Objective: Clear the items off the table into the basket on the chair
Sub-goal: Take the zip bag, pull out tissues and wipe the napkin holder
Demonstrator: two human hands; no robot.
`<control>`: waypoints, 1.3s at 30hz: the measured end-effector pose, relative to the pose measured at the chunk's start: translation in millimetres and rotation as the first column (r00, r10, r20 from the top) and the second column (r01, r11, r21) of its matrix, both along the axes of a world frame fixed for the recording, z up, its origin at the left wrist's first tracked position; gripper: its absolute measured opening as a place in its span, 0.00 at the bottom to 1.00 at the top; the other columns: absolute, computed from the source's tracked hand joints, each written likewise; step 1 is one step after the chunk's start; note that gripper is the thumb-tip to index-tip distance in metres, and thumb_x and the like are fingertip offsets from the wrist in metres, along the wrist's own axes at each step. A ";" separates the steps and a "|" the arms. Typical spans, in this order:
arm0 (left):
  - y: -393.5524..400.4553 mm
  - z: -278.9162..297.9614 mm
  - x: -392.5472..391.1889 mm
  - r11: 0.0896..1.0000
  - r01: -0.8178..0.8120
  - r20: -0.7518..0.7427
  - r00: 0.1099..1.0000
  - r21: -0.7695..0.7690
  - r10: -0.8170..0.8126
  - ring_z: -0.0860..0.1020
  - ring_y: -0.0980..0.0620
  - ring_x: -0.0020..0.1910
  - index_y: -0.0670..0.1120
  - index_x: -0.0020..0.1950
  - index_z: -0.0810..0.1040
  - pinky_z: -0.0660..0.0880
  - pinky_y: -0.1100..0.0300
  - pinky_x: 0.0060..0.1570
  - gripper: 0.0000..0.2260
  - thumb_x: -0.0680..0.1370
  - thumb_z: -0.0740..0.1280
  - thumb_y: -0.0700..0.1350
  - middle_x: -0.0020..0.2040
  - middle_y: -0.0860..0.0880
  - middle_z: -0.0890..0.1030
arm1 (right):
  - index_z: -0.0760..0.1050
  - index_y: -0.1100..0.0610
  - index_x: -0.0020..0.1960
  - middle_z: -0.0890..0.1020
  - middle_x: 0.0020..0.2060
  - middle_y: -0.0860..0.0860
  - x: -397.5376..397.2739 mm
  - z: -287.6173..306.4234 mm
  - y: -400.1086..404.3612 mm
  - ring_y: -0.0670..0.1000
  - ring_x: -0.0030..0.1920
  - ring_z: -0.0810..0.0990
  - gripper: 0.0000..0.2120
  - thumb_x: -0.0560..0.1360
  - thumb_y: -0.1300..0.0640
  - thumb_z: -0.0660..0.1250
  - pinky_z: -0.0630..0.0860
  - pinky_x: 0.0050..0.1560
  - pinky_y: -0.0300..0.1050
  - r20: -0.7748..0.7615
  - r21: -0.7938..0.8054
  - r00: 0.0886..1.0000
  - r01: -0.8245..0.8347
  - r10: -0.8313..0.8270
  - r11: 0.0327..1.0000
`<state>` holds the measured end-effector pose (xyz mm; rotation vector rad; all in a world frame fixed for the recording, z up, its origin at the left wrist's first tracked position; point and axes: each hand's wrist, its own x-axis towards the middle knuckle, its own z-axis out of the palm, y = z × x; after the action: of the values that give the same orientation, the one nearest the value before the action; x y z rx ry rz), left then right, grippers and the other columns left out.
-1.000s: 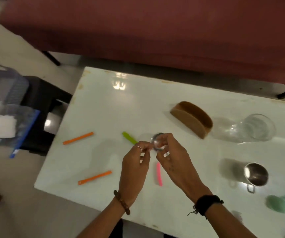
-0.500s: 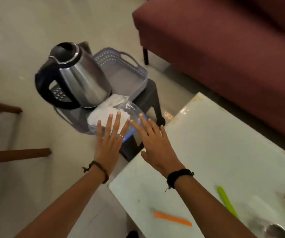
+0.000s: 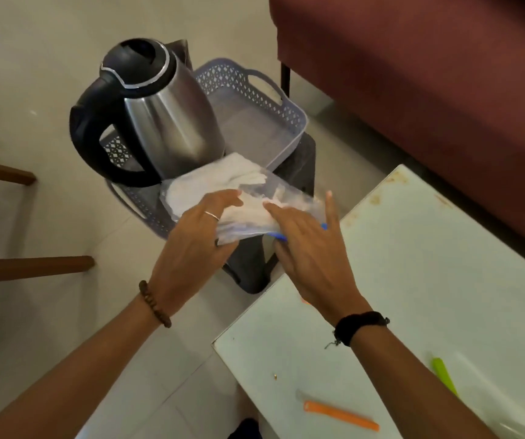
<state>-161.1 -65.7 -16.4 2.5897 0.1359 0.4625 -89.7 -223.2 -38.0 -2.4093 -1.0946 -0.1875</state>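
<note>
A grey lattice basket (image 3: 286, 99) sits on a dark chair (image 3: 303, 166) left of the white table (image 3: 429, 264). A steel kettle with a black handle (image 3: 172, 122) stands in the basket. A clear plastic bag with white contents and a blue zip edge (image 3: 197, 188) lies over the basket's near rim. My left hand (image 3: 191, 239) grips the bag's near left edge. My right hand (image 3: 311, 248) holds its right end by the blue strip, fingers spread on top. An orange stick (image 3: 340, 416) and a green stick (image 3: 443, 375) lie on the table's near part.
A dark red sofa (image 3: 429, 58) fills the upper right, close behind the table and the chair. Wooden furniture legs (image 3: 33, 267) reach in from the left over the pale tiled floor. The right part of the table is out of view.
My view swung from the table to the basket. Both hands left the small shiny object on the table, reached over the table's left end and now hold the plastic bag.
</note>
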 end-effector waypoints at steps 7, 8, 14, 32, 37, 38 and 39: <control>-104.1 60.6 -22.7 0.828 0.106 0.035 0.994 -0.551 -0.104 0.75 0.72 0.51 0.60 0.52 0.73 0.68 0.80 0.50 0.09 0.75 0.62 0.47 0.49 0.71 0.77 | 0.65 0.47 0.58 0.76 0.40 0.46 -48.9 76.2 -123.1 0.47 0.33 0.73 0.18 0.71 0.45 0.50 0.65 0.35 0.30 -0.477 0.059 0.863 0.222 -0.168 0.973; -123.8 64.4 -25.0 0.764 0.141 0.045 0.988 -0.629 -0.145 0.77 0.68 0.49 0.59 0.53 0.73 0.71 0.77 0.47 0.10 0.75 0.61 0.47 0.50 0.71 0.77 | 0.65 0.48 0.57 0.75 0.38 0.45 -54.6 82.4 -144.5 0.48 0.31 0.72 0.19 0.70 0.44 0.46 0.65 0.32 0.33 -0.462 0.019 0.869 0.208 -0.176 0.978; -248.9 62.9 -45.2 0.521 0.090 -0.033 0.975 -0.849 -0.222 0.79 0.54 0.27 0.54 0.40 0.78 0.75 0.66 0.26 0.08 0.75 0.62 0.43 0.36 0.58 0.82 | 0.68 0.48 0.52 0.69 0.24 0.45 -97.1 95.8 -266.0 0.49 0.25 0.70 0.20 0.71 0.41 0.43 0.61 0.27 0.37 -0.400 -0.105 0.879 0.238 -0.260 0.966; -411.9 58.2 -98.3 0.523 0.008 -0.074 0.988 -0.852 -0.136 0.81 0.53 0.32 0.52 0.38 0.77 0.77 0.61 0.30 0.10 0.76 0.63 0.40 0.34 0.55 0.82 | 0.71 0.46 0.42 0.78 0.37 0.37 -172.2 84.0 -404.4 0.41 0.43 0.78 0.04 0.75 0.49 0.64 0.74 0.44 0.33 -0.539 0.246 0.751 0.573 -0.381 0.782; -393.4 52.1 -97.1 0.328 -0.073 -0.140 0.972 -0.942 -0.187 0.82 0.52 0.33 0.51 0.38 0.76 0.78 0.65 0.33 0.08 0.76 0.63 0.44 0.34 0.54 0.81 | 0.72 0.45 0.43 0.79 0.40 0.35 -189.6 64.1 -443.4 0.36 0.46 0.78 0.04 0.74 0.46 0.64 0.71 0.44 0.25 -0.543 0.179 0.667 0.686 -0.510 0.706; -389.9 50.0 -98.5 0.266 -0.119 -0.188 0.949 -0.957 -0.252 0.83 0.51 0.33 0.51 0.37 0.77 0.79 0.64 0.33 0.08 0.75 0.63 0.47 0.34 0.53 0.82 | 0.73 0.45 0.43 0.79 0.40 0.35 -192.5 60.9 -446.8 0.36 0.46 0.78 0.03 0.74 0.48 0.65 0.70 0.45 0.24 -0.564 0.186 0.650 0.701 -0.510 0.688; -386.5 48.7 -99.9 0.189 -0.186 -0.241 0.910 -0.964 -0.338 0.83 0.50 0.33 0.51 0.36 0.78 0.80 0.62 0.34 0.10 0.73 0.61 0.52 0.35 0.52 0.83 | 0.73 0.46 0.44 0.79 0.41 0.36 -194.9 58.8 -448.2 0.37 0.46 0.78 0.02 0.75 0.50 0.65 0.70 0.46 0.24 -0.581 0.195 0.638 0.712 -0.505 0.675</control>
<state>-261.0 -452.2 32.3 1.2603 0.3186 -0.2468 -284.6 -671.5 20.7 -2.1573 0.0637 -0.0215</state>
